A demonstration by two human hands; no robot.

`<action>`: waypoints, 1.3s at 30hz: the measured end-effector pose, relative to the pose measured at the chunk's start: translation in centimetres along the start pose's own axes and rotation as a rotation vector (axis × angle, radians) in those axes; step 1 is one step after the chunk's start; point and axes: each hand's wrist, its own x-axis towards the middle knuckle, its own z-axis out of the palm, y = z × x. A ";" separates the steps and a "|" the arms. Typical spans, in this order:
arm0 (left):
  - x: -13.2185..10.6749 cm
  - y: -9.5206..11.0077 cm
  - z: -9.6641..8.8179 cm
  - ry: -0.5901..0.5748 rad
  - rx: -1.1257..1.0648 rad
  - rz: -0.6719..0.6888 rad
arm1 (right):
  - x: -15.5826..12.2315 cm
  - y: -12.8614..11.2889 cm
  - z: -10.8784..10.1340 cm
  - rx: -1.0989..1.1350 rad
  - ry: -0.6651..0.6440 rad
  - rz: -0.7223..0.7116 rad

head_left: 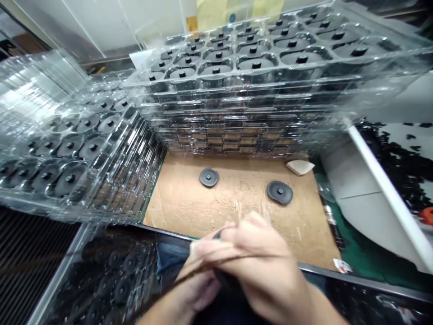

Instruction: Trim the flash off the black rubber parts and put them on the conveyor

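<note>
Left hand point(194, 283): beside right hand point(265, 250), near side of cardboard point(182, 205).
Fingers: curled narrow; hold blurred, cannot tell.
Dark piece point(217, 234): likely two-handed handling; next calls for steadiness.

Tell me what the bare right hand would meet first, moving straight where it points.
Probably the bare left hand, beside the right hand in the picture; blur and overlap leave depth unclear.

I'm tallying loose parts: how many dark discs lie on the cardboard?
2: one disc left of centre, another disc right, near the pale wedge. The left hand and right hand may hide others.
</note>
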 end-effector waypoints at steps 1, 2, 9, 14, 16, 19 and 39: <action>0.1 0.1 0.0 0.011 -0.013 0.007 | -0.3 0.7 0.1 0.021 0.007 0.074; 0.1 0.3 0.0 0.025 -0.033 0.013 | -0.8 1.6 0.3 0.015 0.010 0.186; -0.2 1.6 -0.5 0.119 -0.134 0.020 | -7.1 6.7 4.5 0.020 -0.053 0.621; 0.1 1.3 0.0 0.080 -0.134 0.024 | -5.8 4.3 3.1 0.012 0.034 0.666; 0.1 1.1 0.2 0.071 -0.129 0.037 | -3.8 2.2 1.8 0.019 0.162 0.599; 0.0 1.1 0.3 0.084 -0.113 0.042 | -1.3 -0.8 1.2 0.034 0.243 0.311; -0.2 1.7 0.7 0.039 -0.089 -0.087 | -0.8 -1.5 -0.7 -0.247 -0.010 0.128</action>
